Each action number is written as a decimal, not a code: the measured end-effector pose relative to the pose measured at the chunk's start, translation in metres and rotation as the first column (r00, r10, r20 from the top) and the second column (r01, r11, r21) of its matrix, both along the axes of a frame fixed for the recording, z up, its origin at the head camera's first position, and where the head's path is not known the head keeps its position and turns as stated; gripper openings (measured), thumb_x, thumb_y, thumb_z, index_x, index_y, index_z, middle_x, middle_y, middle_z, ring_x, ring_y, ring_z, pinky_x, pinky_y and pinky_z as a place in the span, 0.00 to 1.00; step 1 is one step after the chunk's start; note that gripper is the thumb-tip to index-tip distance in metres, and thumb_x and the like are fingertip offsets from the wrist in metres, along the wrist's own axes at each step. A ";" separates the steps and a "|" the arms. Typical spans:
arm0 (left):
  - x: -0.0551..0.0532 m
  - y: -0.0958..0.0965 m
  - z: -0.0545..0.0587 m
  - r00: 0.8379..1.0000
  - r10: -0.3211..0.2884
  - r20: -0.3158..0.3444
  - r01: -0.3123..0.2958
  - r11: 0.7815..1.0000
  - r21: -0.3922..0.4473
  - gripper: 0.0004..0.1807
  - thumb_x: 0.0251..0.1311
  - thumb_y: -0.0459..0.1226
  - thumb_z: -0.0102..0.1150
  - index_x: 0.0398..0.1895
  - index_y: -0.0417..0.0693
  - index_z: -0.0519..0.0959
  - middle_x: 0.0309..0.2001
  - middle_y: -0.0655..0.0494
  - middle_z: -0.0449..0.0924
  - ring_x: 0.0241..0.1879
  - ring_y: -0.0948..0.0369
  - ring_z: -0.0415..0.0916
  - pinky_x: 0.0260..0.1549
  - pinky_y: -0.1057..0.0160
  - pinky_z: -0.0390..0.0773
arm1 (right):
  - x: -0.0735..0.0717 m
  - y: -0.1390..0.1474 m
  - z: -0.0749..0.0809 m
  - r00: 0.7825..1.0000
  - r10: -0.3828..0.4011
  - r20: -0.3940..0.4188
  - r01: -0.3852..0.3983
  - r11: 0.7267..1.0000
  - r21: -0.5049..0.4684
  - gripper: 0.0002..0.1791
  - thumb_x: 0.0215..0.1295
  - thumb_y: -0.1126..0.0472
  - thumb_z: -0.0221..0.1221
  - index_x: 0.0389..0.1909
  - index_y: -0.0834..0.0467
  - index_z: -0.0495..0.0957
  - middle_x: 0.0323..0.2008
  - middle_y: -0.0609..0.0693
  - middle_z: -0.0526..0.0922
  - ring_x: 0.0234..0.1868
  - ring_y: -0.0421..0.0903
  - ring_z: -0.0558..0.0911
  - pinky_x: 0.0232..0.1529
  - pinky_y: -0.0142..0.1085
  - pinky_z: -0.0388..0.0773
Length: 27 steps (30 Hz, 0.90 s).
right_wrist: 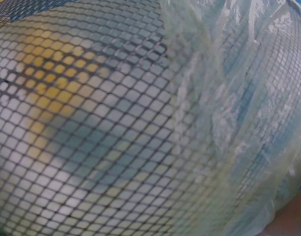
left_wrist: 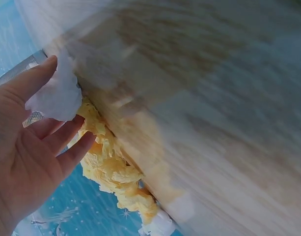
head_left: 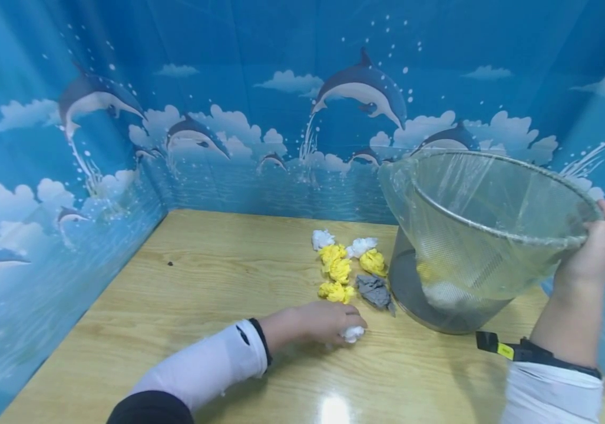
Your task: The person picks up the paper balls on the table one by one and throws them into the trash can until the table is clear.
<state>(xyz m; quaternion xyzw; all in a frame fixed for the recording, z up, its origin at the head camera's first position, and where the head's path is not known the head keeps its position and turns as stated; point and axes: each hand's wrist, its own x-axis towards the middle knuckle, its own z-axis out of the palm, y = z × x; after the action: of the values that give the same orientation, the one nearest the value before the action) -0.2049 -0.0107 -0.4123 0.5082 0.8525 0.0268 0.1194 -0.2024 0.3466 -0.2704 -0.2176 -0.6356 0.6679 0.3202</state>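
My left hand (head_left: 320,321) is low over the wooden table, thumb and fingers pinching a crumpled white paper (head_left: 353,334). In the left wrist view the thumb lies across this white ball, and the other fingers reach beside yellow crumpled paper (left_wrist: 108,164). At the right, my right hand (head_left: 594,253) grips the rim of a mesh wastebasket (head_left: 410,288), which leans on its base. A thin, pale yellow-green bin liner (head_left: 403,188) folds over its rim. Through the mesh in the right wrist view, yellow paper (right_wrist: 52,69) and white and greyish paper show inside.
Between my left hand and the basket lie several yellow paper balls (head_left: 340,271), a grey crumpled paper (head_left: 374,291) and two white ones, one of them a white ball (head_left: 323,239) at the back. A small dark speck (head_left: 170,264) marks the table's left. Dolphin-print curtains (head_left: 260,147) surround the table.
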 end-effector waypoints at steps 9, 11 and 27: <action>-0.005 -0.004 -0.001 0.998 0.060 0.000 -0.060 0.998 -0.016 0.23 0.65 0.48 0.58 0.62 0.58 0.72 0.57 0.58 0.76 0.53 0.64 0.76 0.54 0.68 0.76 | 0.000 -0.001 0.000 1.000 -0.005 0.006 0.005 1.000 0.009 0.32 0.70 0.60 0.31 0.73 0.37 0.52 0.75 0.34 0.41 0.72 0.32 0.44 0.73 0.31 0.39; -0.007 -0.005 -0.002 0.997 0.076 0.003 -0.076 0.997 -0.012 0.22 0.65 0.47 0.58 0.62 0.58 0.73 0.57 0.58 0.76 0.52 0.64 0.76 0.53 0.68 0.76 | 0.000 -0.001 0.000 1.000 -0.006 0.011 0.006 1.000 0.011 0.32 0.70 0.60 0.31 0.74 0.37 0.51 0.76 0.34 0.40 0.72 0.31 0.43 0.73 0.31 0.38; -0.018 -0.009 0.009 0.981 0.181 0.072 -0.186 0.980 0.076 0.23 0.67 0.45 0.56 0.64 0.56 0.71 0.60 0.58 0.74 0.54 0.63 0.76 0.53 0.66 0.77 | -0.002 0.000 -0.001 1.000 -0.003 0.009 0.003 1.000 0.001 0.32 0.69 0.61 0.30 0.73 0.36 0.52 0.75 0.33 0.40 0.72 0.31 0.43 0.72 0.30 0.39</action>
<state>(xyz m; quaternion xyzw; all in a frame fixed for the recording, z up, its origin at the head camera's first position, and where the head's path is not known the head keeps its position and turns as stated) -0.2226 -0.0198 -0.4032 0.4307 0.8896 0.0894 0.1229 -0.2039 0.3468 -0.2719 -0.2212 -0.6371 0.6661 0.3187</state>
